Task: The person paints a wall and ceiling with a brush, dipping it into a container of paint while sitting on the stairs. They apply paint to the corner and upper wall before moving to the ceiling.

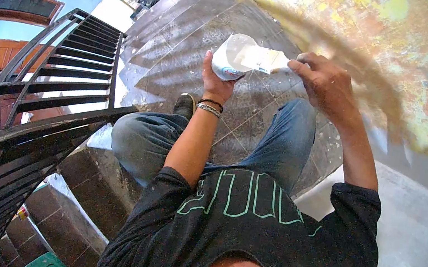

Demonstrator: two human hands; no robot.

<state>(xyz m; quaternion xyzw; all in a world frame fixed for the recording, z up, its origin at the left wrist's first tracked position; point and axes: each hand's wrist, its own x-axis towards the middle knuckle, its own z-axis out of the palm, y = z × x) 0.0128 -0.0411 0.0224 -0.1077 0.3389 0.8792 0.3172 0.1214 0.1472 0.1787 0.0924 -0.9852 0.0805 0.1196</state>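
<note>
A white cup-like container (229, 67) is held up in my left hand (218, 82), its fingers wrapped round the lower side. My right hand (322, 79) grips the handle end of a flat white tool (263, 59), which looks like a paint brush or scraper. The tool's wide end reaches over the container's opening. Whitish material coats the inside of the container; how much it holds is hidden.
A black metal railing (64, 80) stands on the left beside tiled steps (86, 186). Patchy yellow wall (377, 36) rises at the upper right, white surface below it. A green plastic object (49, 265) is at the bottom left.
</note>
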